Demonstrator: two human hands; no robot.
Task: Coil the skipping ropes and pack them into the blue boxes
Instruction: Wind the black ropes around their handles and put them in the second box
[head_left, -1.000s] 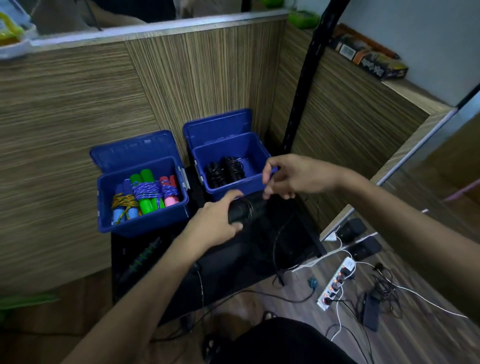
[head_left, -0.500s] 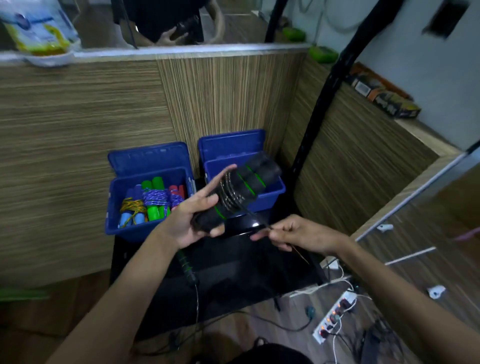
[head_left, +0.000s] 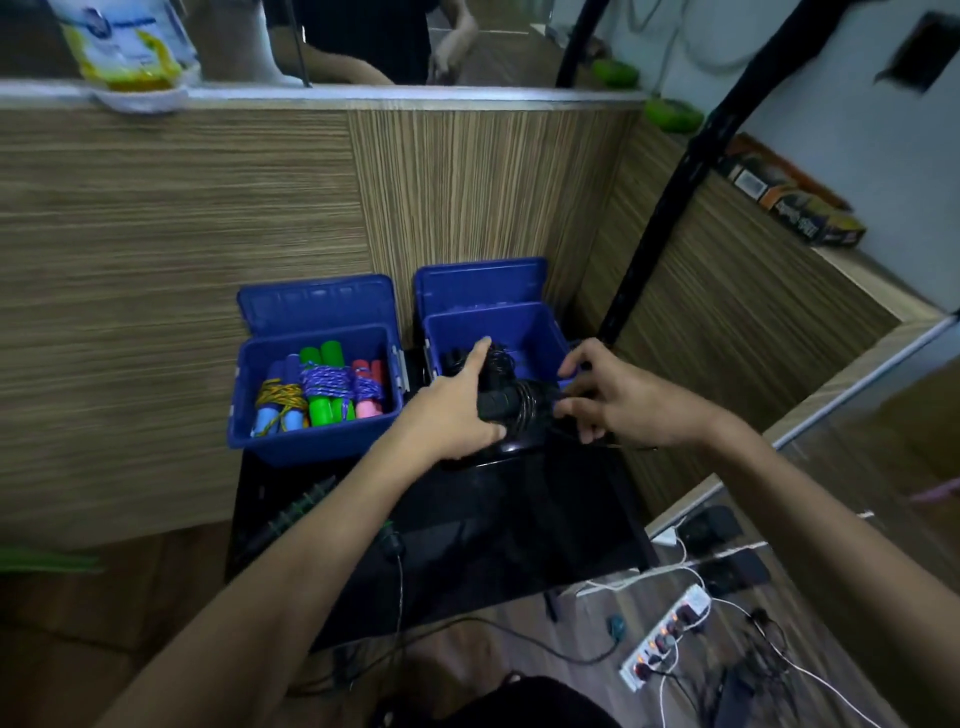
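Observation:
Two open blue boxes stand at the back of a black table (head_left: 545, 525). The left blue box (head_left: 311, 441) holds several coiled ropes with green, blue and pink handles (head_left: 324, 395). My left hand (head_left: 457, 410) grips a black skipping rope bundle (head_left: 511, 405), its handles wrapped in thin cord, at the front rim of the right blue box (head_left: 540, 332). From the right, my right hand (head_left: 618, 400) pinches the bundle's cord end. More black coils (head_left: 454, 361) lie inside the right box, partly hidden by my left hand.
A black handle with green rings (head_left: 296, 514) and its cord lie on the table's left part. Wood-grain partition walls close in the back and right. A black pole (head_left: 660, 208) rises behind the right box. A power strip (head_left: 670, 634) and cables lie on the floor at right.
The bundle came down from its raised position half a second ago to the right box's front rim. My right hand moved up from below to the bundle's right end.

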